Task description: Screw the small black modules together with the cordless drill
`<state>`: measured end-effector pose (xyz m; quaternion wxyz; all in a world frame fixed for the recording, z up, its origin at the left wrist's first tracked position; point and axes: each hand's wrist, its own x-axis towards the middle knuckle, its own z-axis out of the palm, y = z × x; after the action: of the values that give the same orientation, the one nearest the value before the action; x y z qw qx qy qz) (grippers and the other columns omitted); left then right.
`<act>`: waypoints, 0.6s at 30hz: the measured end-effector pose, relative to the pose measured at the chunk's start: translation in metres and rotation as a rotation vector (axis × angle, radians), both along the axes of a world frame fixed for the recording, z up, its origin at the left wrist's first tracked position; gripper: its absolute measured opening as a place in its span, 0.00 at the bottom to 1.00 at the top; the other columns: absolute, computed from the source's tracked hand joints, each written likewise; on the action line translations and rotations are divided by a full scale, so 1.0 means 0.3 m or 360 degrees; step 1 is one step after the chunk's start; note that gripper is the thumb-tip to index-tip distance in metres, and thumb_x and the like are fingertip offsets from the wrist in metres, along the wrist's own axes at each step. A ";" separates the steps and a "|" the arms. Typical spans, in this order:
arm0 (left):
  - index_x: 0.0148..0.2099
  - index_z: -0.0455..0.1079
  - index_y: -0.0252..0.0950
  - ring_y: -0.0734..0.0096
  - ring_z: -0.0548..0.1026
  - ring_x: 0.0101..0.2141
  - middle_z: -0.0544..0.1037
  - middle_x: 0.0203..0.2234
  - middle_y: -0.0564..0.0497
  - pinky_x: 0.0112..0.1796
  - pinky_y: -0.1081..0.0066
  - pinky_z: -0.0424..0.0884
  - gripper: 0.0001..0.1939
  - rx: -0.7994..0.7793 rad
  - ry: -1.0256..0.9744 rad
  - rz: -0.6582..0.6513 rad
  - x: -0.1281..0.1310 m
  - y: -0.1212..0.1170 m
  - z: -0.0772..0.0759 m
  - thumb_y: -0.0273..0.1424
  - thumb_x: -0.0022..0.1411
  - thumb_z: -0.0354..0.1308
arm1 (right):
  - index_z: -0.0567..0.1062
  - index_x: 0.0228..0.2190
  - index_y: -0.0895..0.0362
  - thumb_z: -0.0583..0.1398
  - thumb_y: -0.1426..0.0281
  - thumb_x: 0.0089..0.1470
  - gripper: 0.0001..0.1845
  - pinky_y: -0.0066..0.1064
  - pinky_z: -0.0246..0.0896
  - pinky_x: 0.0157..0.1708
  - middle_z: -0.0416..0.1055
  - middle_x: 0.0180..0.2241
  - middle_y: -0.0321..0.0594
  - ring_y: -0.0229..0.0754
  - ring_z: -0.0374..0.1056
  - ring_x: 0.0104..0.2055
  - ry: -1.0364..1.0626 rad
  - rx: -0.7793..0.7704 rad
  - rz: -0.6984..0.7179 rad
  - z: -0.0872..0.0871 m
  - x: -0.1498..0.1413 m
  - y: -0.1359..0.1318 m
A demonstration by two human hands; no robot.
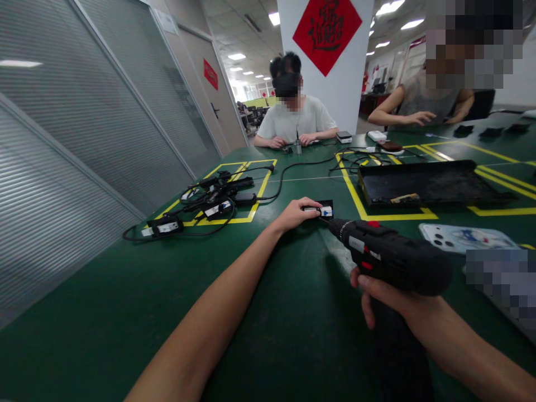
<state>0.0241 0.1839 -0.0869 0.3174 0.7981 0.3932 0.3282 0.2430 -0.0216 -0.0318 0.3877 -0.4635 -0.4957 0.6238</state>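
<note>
My right hand (389, 296) is wrapped round the grip of a black cordless drill (393, 254) with red details. The drill lies nearly level, its chuck pointing left and away from me. Its thin bit reaches the near edge of a small black box with a white and blue part (327, 211); whether the two touch I cannot tell. My left hand (298, 213) holds that box against the green table from its left side, thumb and fingers closed on it. The box's left end is hidden under the fingers.
On the left, black adapters and cables (221, 195) lie heaped inside yellow tape. A shallow black tray (419, 184) sits at right, with a patterned phone (467, 237) nearer me. Two people (295, 117) sit across the table. A cable (285, 173) crosses the middle.
</note>
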 end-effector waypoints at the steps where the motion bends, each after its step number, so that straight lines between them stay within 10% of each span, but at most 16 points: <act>1: 0.46 0.75 0.36 0.66 0.72 0.43 0.75 0.42 0.48 0.46 0.68 0.65 0.16 0.0001 0.0003 0.0003 0.000 0.000 0.000 0.35 0.56 0.60 | 0.55 0.57 0.53 0.61 0.64 0.51 0.35 0.30 0.61 0.20 0.75 0.30 0.38 0.37 0.68 0.16 0.0001 -0.0010 -0.0002 0.003 0.000 -0.001; 18: 0.45 0.76 0.37 0.66 0.71 0.44 0.75 0.43 0.48 0.47 0.68 0.64 0.16 -0.0011 -0.0003 0.0010 0.001 -0.004 0.003 0.38 0.56 0.59 | 0.59 0.55 0.55 0.62 0.62 0.50 0.33 0.32 0.63 0.21 0.75 0.31 0.38 0.38 0.69 0.17 -0.0013 -0.0039 -0.0013 0.004 0.004 -0.003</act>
<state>0.0243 0.1827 -0.0861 0.3197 0.7954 0.3965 0.3285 0.2443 -0.0226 -0.0306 0.3826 -0.4726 -0.4877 0.6264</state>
